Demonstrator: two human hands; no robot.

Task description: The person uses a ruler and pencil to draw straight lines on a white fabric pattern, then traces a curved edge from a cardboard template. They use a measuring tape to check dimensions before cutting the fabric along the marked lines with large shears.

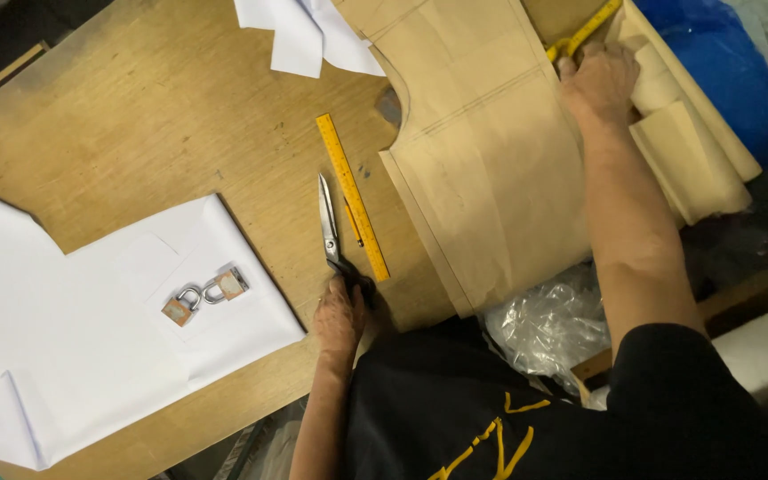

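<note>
My left hand point(340, 318) grips the black handles of long steel scissors point(328, 218), which lie on the wooden table point(153, 116) with the blades pointing away from me. A yellow ruler point(352, 196) lies just right of the blades. My right hand point(599, 84) reaches across a large brown paper pattern piece point(491, 169) with drawn lines. Its fingers close on the end of a second yellow ruler point(587, 28) at the pattern's far edge.
White paper sheets point(91, 356) cover the table's left side, with two padlocks point(206, 292) hooked together on them. More white paper point(304, 36) lies at the far edge. Rolled brown paper point(691, 142), a blue bundle point(726, 71) and crumpled clear plastic point(548, 324) sit to the right.
</note>
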